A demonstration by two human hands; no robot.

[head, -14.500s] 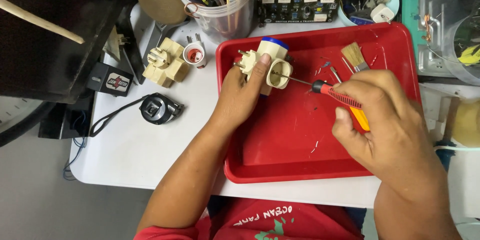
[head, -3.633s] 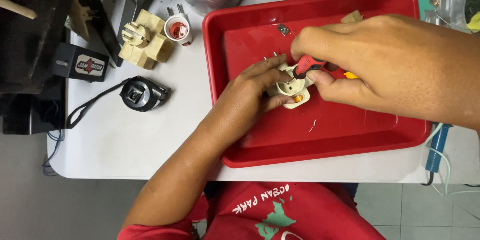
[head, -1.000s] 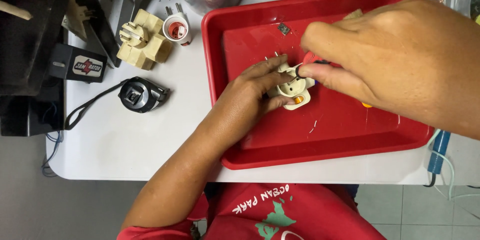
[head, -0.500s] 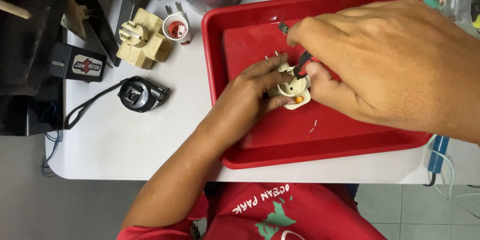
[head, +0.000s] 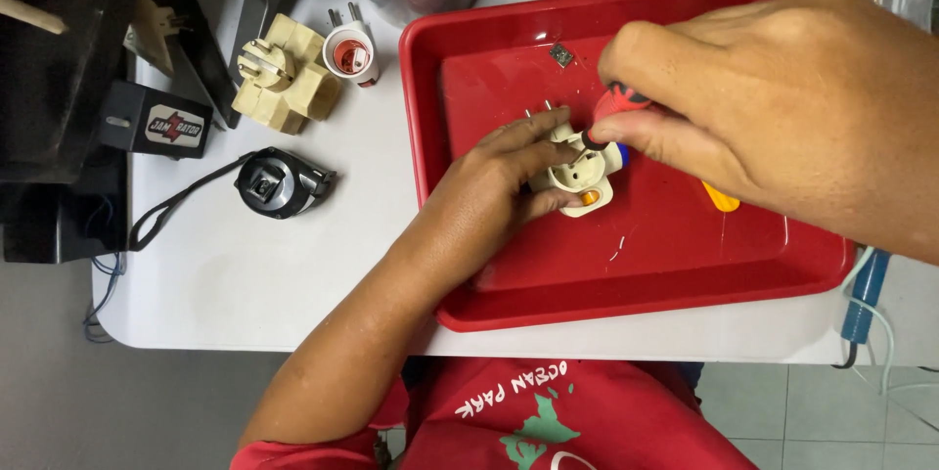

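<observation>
Left hand: fingers closed around the cream plug adapter, pinning it on the red tray.
Right hand: pinching the red-handled screwdriver, tip now at the adapter's top; half a second ago it sat lower.
Reading: tool re-seated, driving likely resumes.
Worktop: spare cream adapter further back, well apart.

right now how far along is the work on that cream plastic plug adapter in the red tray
Mid-job. Done: the cream plastic plug adapter lies in the red plastic tray, and a small loose dark part sits apart near the far rim. In hand: the left hand steadies the adapter while the right hand presses a red-handled screwdriver down onto it. Left: the housing still looks closed, so opening it is not yet done.
</observation>
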